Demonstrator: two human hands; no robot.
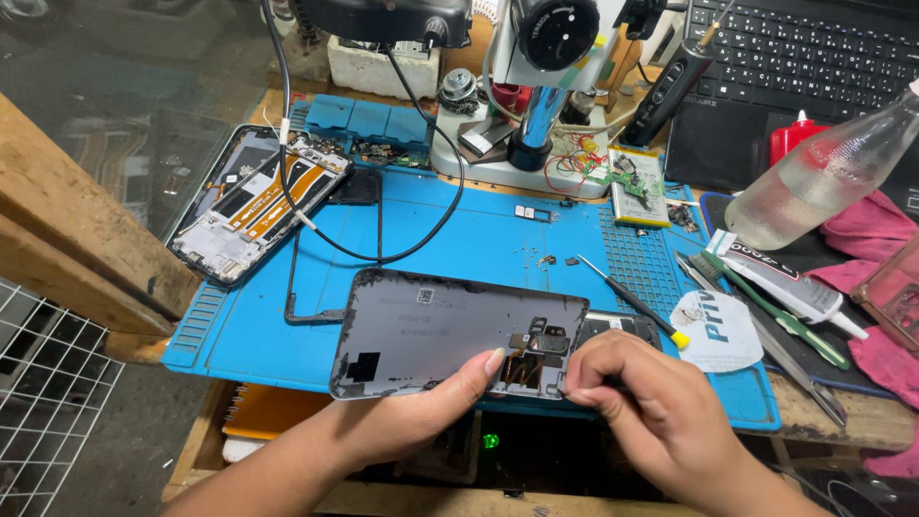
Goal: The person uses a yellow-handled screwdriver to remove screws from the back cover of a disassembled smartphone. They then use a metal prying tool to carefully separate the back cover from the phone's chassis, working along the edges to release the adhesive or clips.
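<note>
Over the near edge of the blue silicone repair mat [249, 335], the grey rectangular plastic phone back cover [431, 330] lay long axis left-right. Left hand [421, 407] pinched its near edge; right hand [651, 402], fingers closed, pressed at its right camera-end corner.

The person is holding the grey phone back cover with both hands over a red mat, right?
Not quite: the mat is blue, not red. The head view shows both hands, left hand and right hand, holding the grey phone back cover over it.
</note>
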